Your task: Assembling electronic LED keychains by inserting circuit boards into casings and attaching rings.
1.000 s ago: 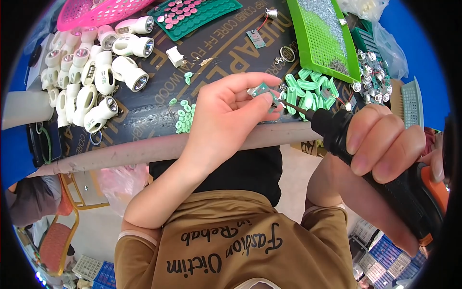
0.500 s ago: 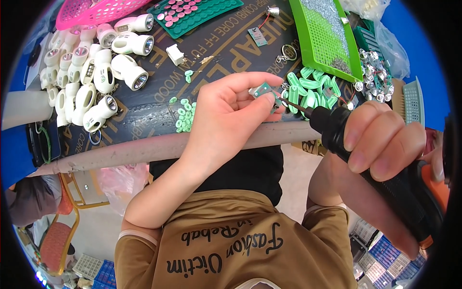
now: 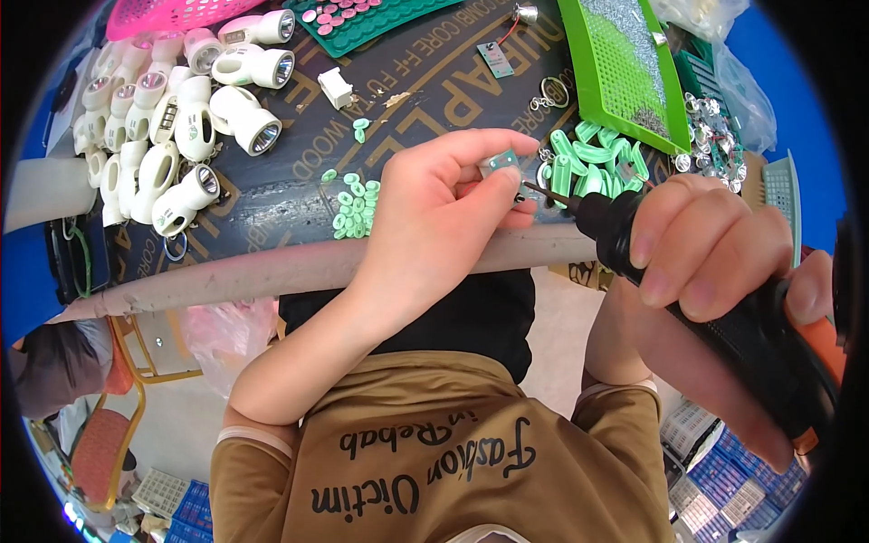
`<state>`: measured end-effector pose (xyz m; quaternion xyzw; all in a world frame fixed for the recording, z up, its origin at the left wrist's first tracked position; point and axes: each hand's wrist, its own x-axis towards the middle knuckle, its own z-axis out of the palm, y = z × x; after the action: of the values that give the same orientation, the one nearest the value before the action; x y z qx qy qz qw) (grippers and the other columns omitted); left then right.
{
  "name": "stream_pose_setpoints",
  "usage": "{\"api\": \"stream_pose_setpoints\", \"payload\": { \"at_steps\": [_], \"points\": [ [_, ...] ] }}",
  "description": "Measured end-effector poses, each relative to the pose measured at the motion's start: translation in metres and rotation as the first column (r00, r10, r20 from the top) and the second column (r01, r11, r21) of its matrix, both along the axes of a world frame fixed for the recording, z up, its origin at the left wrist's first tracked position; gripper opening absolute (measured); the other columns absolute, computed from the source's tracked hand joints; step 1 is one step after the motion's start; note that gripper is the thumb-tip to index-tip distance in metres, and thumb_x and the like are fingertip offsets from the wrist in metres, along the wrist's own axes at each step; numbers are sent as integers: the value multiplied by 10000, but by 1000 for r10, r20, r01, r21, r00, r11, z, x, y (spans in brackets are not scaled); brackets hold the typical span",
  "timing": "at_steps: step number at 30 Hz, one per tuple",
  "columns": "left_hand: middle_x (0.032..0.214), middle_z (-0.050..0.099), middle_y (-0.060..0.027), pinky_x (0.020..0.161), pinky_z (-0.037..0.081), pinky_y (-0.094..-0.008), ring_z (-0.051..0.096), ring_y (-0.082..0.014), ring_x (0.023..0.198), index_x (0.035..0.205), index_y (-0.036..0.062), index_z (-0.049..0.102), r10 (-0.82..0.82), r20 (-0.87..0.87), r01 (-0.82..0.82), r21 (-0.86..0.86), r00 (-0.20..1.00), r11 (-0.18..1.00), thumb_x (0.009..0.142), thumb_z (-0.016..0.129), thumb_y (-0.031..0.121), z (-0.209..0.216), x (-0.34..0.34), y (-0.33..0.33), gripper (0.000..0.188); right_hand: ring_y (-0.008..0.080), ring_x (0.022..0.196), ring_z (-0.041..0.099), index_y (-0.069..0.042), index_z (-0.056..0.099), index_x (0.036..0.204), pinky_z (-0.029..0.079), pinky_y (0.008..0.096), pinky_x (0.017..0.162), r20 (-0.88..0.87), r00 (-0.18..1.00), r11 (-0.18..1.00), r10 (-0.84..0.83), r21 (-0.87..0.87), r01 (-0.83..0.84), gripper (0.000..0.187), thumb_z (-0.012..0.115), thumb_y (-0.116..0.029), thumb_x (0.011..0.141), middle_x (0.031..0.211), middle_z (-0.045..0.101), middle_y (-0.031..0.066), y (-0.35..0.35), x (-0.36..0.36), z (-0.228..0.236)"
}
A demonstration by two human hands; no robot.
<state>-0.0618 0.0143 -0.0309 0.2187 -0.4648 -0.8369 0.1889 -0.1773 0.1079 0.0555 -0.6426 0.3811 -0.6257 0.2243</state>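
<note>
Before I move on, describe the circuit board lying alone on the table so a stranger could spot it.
On the dark table, find the lime perforated tray. Left of its far half lies the circuit board. It lies outside any pile, its red wire running to a silver reflector.

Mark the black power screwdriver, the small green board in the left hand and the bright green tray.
Black power screwdriver (image 3: 738, 351): head view, on its handle.
Small green board (image 3: 503, 160): head view, on its exposed face.
Bright green tray (image 3: 608, 72): head view, on its perforated bottom.
</note>
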Motion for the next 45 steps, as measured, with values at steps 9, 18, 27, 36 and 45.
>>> {"api": "stream_pose_setpoints", "payload": {
  "at_steps": [9, 18, 27, 36, 45],
  "points": [
    [835, 601, -90, 700, 530, -248, 594, -117, 775, 1049, -38, 551, -24, 27, 26, -49, 999, 998, 839, 472, -12, -1, -3, -1, 226, 141, 522, 436, -121, 429, 1115, 337, 284, 517, -24, 997, 997, -74, -33, 74, 884, 551, -776, 534, 687, 441, 28, 4, -6, -3],
    [958, 587, -125, 778, 500, -294, 584, -170, 872, 1228, 10, 384, -71, -68, 66, -78, 995, 995, 852, 461, -16, 3, -3, 3, 385, 169, 572, 399, -84, 517, 1080, 303, 316, 569, 227, 959, 934, -168, -274, 228, 925, 408, -842, 562, 687, 436, 54, 2, -49, 6],
    [1014, 566, -110, 714, 463, -244, 568, -145, 861, 967, 29, 546, -4, -201, -99, -502, 980, 859, 735, 559, -83, 6, 10, 7, 258, 224, 594, 547, -12, 447, 956, 473, 370, 544, 271, 753, 774, -600, -42, 632, 575, 462, -567, 808, 717, 549, 122, -56, -163, -33],
    [810, 543, -37, 735, 474, -379, 530, -212, 744, 853, 109, 655, 108, -401, -415, -891, 910, 183, 584, 649, -8, 8, 36, -3, 293, 99, 721, 480, -4, 503, 867, 394, 210, 644, 22, 385, 381, -923, -100, 919, 68, 542, -19, 813, 789, 518, 20, 19, -44, -41],
    [897, 602, -83, 701, 460, -329, 538, -174, 800, 855, 56, 634, -44, -538, -532, -812, 842, -242, 621, 626, 62, -1, 48, -4, 234, 116, 891, 513, 13, 444, 1071, 424, 249, 785, 561, 798, 934, -217, 356, 4, 272, 551, -54, 831, 969, 531, 64, 26, 55, -70]
  ]
}}
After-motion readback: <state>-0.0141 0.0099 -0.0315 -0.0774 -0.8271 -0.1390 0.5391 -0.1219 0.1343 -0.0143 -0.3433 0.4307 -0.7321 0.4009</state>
